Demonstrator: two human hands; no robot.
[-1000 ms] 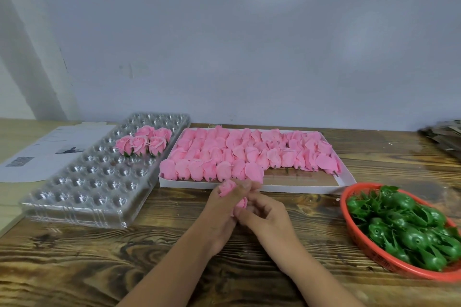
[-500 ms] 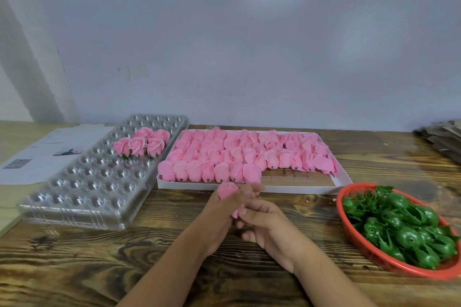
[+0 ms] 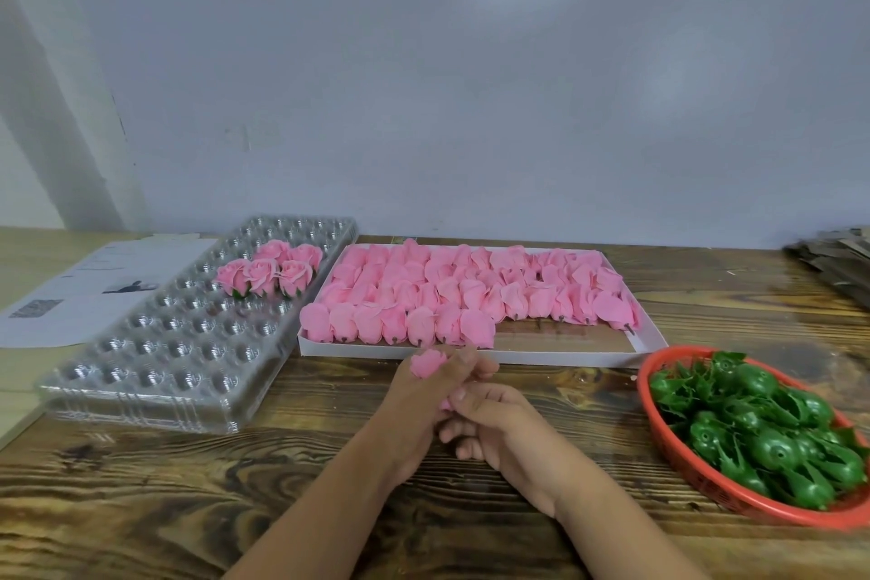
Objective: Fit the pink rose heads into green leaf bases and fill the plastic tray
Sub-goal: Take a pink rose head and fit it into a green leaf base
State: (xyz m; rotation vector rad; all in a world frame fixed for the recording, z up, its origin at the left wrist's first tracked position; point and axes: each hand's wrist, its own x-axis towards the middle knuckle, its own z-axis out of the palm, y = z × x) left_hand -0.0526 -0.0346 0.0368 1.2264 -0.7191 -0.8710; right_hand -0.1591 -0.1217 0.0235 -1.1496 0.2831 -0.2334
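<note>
Since half a second ago, nearly unmoved: left hand (image 3: 423, 396) pinching a pink rose head (image 3: 427, 363), right hand (image 3: 499, 429) touching it, fingers curled, contents hidden. Probably readying this head for a base. Next: fetching a green leaf base (image 3: 772, 452) from the red basket (image 3: 659, 433) to the right. Five finished roses (image 3: 268, 273) in the plastic tray (image 3: 155, 372), far left. No readable writing anywhere.

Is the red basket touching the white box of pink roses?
Apart. In the head view, bare wood table shows between the red basket rim and the white box corner.
</note>
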